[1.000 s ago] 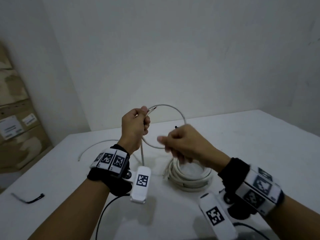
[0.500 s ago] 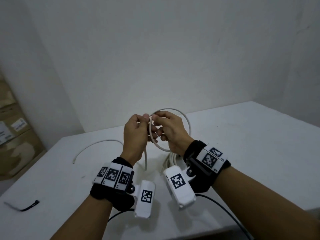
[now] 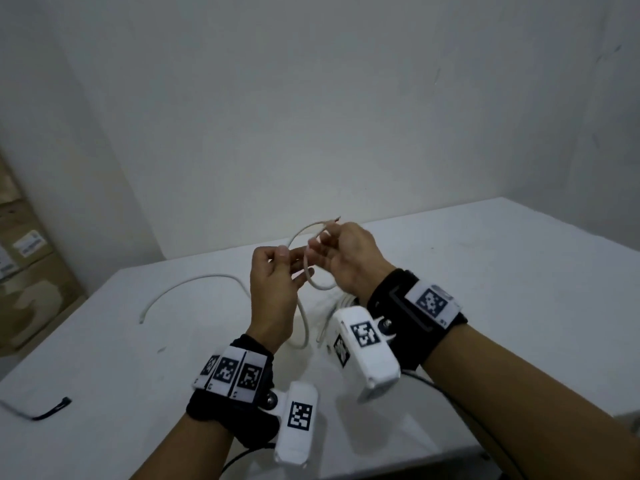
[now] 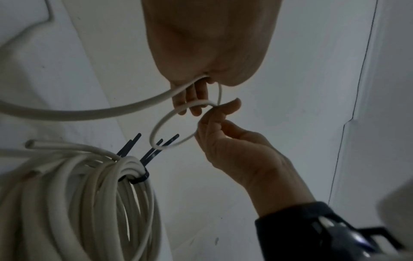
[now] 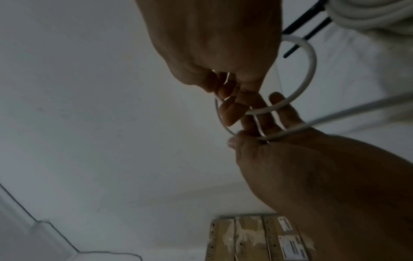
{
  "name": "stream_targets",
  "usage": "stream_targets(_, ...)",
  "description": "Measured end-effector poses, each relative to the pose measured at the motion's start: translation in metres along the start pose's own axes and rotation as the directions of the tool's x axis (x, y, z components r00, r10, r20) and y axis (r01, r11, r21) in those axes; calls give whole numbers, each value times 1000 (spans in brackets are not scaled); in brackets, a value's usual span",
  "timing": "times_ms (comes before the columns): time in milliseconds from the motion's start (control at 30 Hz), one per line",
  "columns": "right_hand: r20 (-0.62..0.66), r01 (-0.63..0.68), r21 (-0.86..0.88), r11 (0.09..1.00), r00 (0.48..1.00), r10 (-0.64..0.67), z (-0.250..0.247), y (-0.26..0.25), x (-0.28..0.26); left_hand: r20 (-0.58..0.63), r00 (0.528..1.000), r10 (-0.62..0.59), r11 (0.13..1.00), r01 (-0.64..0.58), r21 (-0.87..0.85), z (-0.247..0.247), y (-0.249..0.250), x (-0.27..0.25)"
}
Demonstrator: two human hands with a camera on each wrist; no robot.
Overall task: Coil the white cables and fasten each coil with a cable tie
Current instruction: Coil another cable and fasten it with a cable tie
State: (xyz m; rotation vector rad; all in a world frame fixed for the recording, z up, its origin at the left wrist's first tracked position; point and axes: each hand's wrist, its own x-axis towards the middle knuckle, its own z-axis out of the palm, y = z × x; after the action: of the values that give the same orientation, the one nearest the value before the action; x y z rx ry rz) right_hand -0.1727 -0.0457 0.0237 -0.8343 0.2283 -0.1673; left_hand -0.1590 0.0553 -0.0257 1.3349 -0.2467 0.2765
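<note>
White cable (image 3: 304,268) is up off the table (image 3: 485,306), bent into a small loop btwn both hands, above the table's mid area toward the far edge. Frayed tip pokes up just past the right hand (image 3: 349,261). The rest of the cable drops under the left hand (image 3: 273,292), curves along the tabletop and arcs out toward the far-left corner, free end lying flat there.

Right hand: fingers curled, pinching the loop near its top end. Left hand: thumb and forefinger pinch the cable where the loop crosses, other fingers loosely extended w/ the loop running over them.

In the left wrist view the loop (image 4: 176,127) shows as a near-full ring held by the right hand (image 4: 232,146); right wrist view shows the left hand (image 5: 279,159) gripping the crossing.

Finished coil (image 4: 89,194) sits on the table just below/behind the hands, bound w/ a black cable tie (image 4: 138,176), tie tails sticking out. A loose black tie (image 3: 48,410) lies near the left edge, well apart. Cardboard boxes (image 3: 24,271) stand against the wall beyond the left edge.
</note>
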Motion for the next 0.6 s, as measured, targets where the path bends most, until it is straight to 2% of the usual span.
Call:
stream_targets(67,7,-36,-33,999,999,37,0,9,-2,20,999,36,999,-37,18,-1,-2,4)
stream_targets(200,-11,-50,32,998,999,50,4,4,2,124,986,113,984,-128,121,-8,-11,-3)
stream_targets(333,32,-73,-66,995,997,75,8,0,1,203,964,172,949,-218,227,-20,-14,-7)
stream_targets(433,39,-13,-185,983,999,20,12,3,-1,188,969,159,946,-204,252,-21,-4,-5)
stream_targets(500,38,34,-255,966,999,-25,13,7,-3,167,981,99,955,-141,262,-18,5,-4)
stream_targets(600,30,94,-364,927,996,-90,14,10,-3,76,994,75,958,-93,273,-12,14,1)
